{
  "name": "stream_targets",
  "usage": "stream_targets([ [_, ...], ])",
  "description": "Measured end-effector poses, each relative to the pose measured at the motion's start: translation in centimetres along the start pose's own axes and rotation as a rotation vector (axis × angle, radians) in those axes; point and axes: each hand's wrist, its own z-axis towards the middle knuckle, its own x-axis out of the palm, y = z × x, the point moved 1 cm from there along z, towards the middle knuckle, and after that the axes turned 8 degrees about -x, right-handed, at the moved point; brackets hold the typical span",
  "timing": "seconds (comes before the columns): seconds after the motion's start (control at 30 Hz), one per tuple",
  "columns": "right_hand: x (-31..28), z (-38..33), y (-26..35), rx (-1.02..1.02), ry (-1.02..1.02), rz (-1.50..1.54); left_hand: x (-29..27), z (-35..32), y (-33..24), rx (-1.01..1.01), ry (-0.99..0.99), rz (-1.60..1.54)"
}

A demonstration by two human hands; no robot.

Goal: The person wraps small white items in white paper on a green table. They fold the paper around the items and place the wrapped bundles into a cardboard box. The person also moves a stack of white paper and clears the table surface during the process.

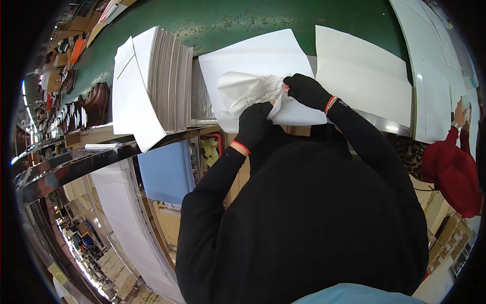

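Both gloved hands, left hand [253,121] and right hand [306,90], are closed around crumpled paper [248,91] at frame centre, held over a flat white sheet [253,55] on the green table [228,20], seemingly so it can be bunched, beside a stack of cardboard [169,81].

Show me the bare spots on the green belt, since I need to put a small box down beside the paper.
The green belt is bare along its far edge, beyond the flat white sheet and the stack of boards. A narrow gap lies between that sheet and the right-hand sheet. It is crowded at the near edge, where the left hand and right hand grip crumpled paper.
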Motion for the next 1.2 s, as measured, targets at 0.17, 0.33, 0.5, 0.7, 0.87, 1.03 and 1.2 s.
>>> stream_targets([
  [0.17,-1.7,0.9,1.7,-0.065,-0.08,-0.118,0.7,5.6,7.3,-0.019,0.233,-0.184],
  [0.33,-0.4,0.0,5.8,-0.457,-0.108,-0.327,0.6,9.8,9.5,-0.153,0.67,-0.524],
  [0.5,3.4,-1.0,1.5,-0.317,-0.053,-0.367,0.5,9.8,8.6,-0.209,0.392,-0.091],
  [0.7,2.3,1.8,-1.2,-0.178,0.068,-0.179,-2.5,4.4,-0.9,0.23,-0.2,0.26],
  [0.87,1.1,2.7,0.1,-0.139,-0.04,-0.304,-2.2,6.8,4.3,-0.085,0.231,0.012],
  [1.03,1.0,0.8,3.2,-0.299,-0.131,-0.319,-4.2,12.1,8.6,-0.227,0.62,-0.233],
  [1.2,3.5,-2.3,2.6,-0.192,0.101,-0.233,-4.3,13.3,8.7,-0.327,0.678,-0.174],
])
